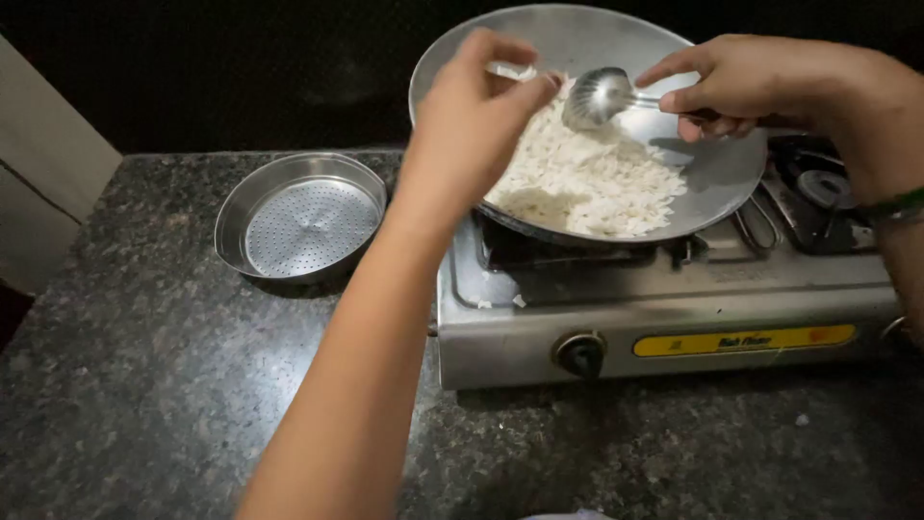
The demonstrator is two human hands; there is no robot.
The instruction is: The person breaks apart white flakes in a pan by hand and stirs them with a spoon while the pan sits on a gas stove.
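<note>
A wide steel pan (717, 169) sits on the left burner of a steel gas stove (664, 318) and holds a heap of white flattened rice flakes (587, 178). My right hand (751, 87) grips the handle of a steel spoon (597, 96), whose bowl hovers just above the flakes. My left hand (476, 116) reaches over the pan's near-left side with its fingertips pinched together by the spoon's bowl; a small white bit shows at the fingers, too small to identify.
A round perforated steel strainer (303, 217) rests on the dark speckled granite counter (144, 385) left of the stove. The stove's black knob (581, 354) faces me. A second burner (818, 188) lies at the right. A few white flakes dot the counter.
</note>
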